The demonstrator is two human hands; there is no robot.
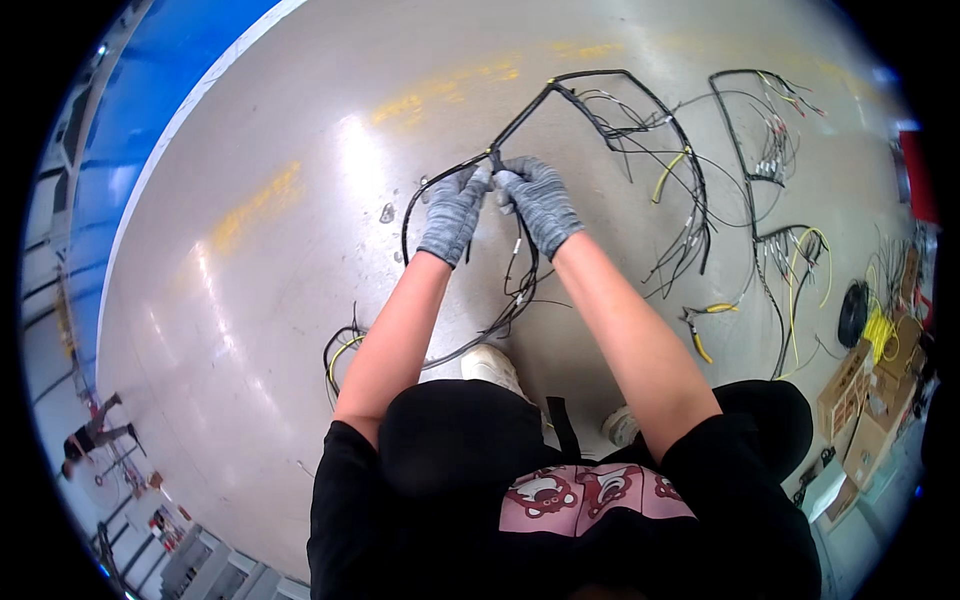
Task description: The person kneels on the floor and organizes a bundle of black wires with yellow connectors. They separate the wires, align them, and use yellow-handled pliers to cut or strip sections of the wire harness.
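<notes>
Near frame centre, both grey-gloved hands, left hand (455, 208) and right hand (540, 203), are closed, pinching a black bundled wire harness (520, 125) above the grey floor (280, 260).

Brown cardboard boxes (868, 405) stacked on the floor at far right, small white carton (826, 487) just below them
</notes>
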